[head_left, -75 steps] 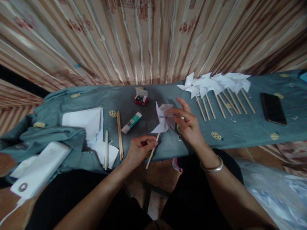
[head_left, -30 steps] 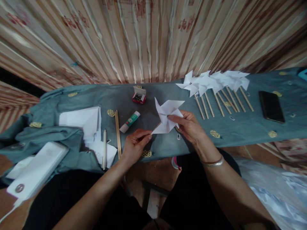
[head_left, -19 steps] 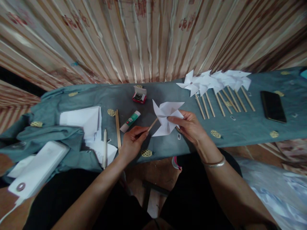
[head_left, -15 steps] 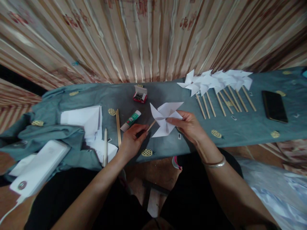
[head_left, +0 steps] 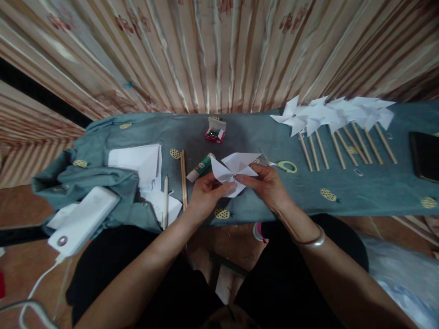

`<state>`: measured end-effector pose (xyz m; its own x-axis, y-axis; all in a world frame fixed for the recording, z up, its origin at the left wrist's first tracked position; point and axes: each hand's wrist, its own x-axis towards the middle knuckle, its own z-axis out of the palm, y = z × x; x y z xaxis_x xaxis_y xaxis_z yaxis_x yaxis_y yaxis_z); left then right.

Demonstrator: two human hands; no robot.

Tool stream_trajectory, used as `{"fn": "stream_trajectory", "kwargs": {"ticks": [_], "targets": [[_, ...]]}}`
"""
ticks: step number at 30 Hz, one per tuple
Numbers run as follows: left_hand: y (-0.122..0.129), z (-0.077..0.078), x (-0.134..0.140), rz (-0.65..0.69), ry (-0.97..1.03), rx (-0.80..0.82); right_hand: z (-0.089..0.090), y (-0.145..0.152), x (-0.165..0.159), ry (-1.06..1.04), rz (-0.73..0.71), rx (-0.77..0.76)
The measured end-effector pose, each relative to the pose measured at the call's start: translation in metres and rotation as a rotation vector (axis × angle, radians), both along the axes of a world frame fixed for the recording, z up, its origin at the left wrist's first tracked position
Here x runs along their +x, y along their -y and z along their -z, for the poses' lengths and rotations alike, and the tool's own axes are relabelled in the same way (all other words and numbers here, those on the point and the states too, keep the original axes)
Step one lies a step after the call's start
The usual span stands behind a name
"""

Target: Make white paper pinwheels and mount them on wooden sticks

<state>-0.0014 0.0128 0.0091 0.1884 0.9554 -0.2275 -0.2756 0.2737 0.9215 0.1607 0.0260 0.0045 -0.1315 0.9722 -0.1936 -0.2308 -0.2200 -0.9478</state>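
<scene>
A folded white paper pinwheel (head_left: 236,160) is held over the table's front part between my two hands. My left hand (head_left: 205,194) is closed on its lower left, thumb on the front of the paper and fingers behind. From the other side my right hand (head_left: 269,185) grips the paper, its thumb by the dark pin at the centre. The wooden stick is hidden behind the paper and fingers. Close to my left hand lie a glue stick (head_left: 200,167) and a few bare wooden sticks (head_left: 184,178). Scissors (head_left: 286,167) with a yellow-green handle lie beyond my right hand.
A small open red box (head_left: 215,132) of metal pins stands at the back. Several finished pinwheels (head_left: 332,114) lie in a row at right, near a black phone (head_left: 425,155). At left are paper sheets (head_left: 135,160), a white pen (head_left: 165,203) and a cabled white power bank (head_left: 84,221).
My left hand has moved from the stick up onto the pinwheel paper, and the stick is now hidden. My right hand stays at the pinwheel's centre. The view has shifted left, and scissors now show.
</scene>
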Motion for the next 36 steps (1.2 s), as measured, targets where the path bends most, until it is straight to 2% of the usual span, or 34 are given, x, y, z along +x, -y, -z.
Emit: {"fn": "stream_trajectory", "kwargs": {"ticks": [6,13,29,36], "targets": [[0.001,0.005,-0.002,-0.092,-0.029,-0.026,0.006,0.002,-0.004,0.033,-0.022,0.034],[0.001,0.008,-0.002,-0.126,-0.003,-0.021,0.009,0.002,-0.005,0.066,-0.021,0.070],[-0.001,0.012,-0.003,-0.134,-0.036,0.048,0.007,0.003,-0.007,0.056,-0.024,0.068],[0.001,0.011,-0.003,-0.125,-0.046,0.031,0.007,0.005,-0.008,0.043,-0.024,0.090]]}}
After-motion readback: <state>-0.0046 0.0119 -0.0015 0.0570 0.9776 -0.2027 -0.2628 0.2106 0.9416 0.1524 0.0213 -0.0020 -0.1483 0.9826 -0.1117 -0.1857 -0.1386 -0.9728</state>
